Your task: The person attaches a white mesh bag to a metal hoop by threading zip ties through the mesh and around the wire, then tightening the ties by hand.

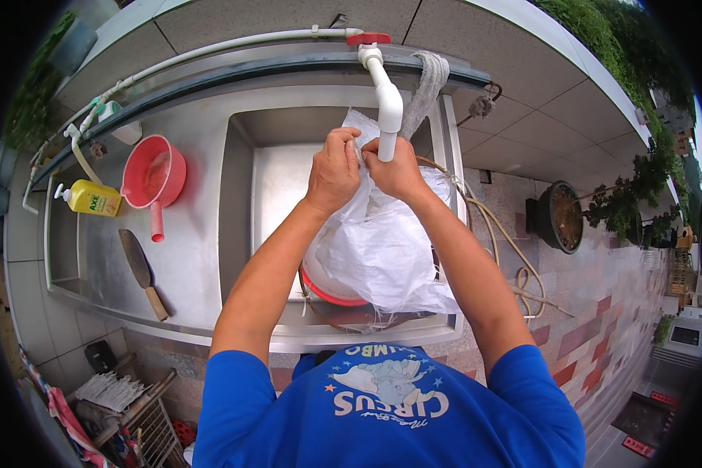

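My left hand (334,173) and my right hand (402,173) are close together under the white pipe tap (389,109), with fingers pinched. Both grip the upper edge of a white woven plastic sack (382,261). Crumpled and frayed at its lower end, the sack drapes down toward me over a red basin (331,292) in the steel sink (236,179). Much of the basin is hidden beneath it. The tap's spout hangs just in front of my right hand's fingers. Whether water runs cannot be seen.
On the steel counter (191,273) at left are a pink dipper (154,173), a yellow pump bottle (88,198) and a wooden-handled cleaver (139,269). A grey mesh cloth (427,87) hangs beside the tap. A hose (515,253) lies right of the sink, near a potted plant (561,217).
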